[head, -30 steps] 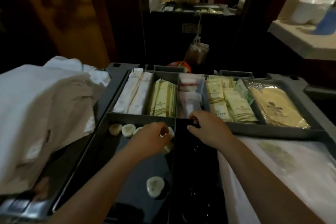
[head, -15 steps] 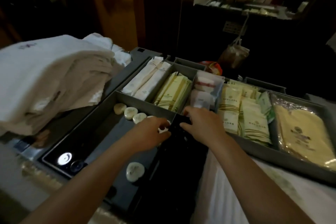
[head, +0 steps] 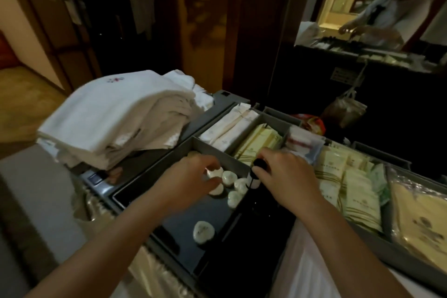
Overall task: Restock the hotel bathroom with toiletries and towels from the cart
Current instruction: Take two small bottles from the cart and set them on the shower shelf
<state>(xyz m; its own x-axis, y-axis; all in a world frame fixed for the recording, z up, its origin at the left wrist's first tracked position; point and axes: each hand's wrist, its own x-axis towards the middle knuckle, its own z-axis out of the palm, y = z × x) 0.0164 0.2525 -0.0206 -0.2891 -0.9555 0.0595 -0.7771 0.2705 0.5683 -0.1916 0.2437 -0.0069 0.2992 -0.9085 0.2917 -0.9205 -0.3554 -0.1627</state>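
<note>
You are leaning over the cart tray point(head: 212, 146), and both of your hands are working in its front part. Your right hand point(head: 287, 174) is gripping a little bottle point(head: 253, 182) with a black cap. Your fingers are curling round its top, and it is standing upright by the wall between the soap box and the dark box next to it. Your left hand point(head: 188, 176) is closing on a small soap point(head: 214, 172), with a fingertip over it and the thumb under it. The light is dim, so that part is my best guess. The other soaps point(head: 232, 198) are lying in a bunch just beside that hand, and a lone soap point(head: 203, 231) is sitting nearer to you. The towels point(head: 125, 113) are piled on the left of the cart, and the yellow packets point(head: 350, 191) are filling the back boxes. I am thinking the bottle is light, hard and smooth, so it may slip. Holding it round the white middle should be safer than holding the cap alone. The soaps look light, and their shiny wraps look slippery, so pinching them by the sides should be enough without squeezing hard. The towels look soft and floppy, so they are going to need a whole hand slid under the pile.
</note>
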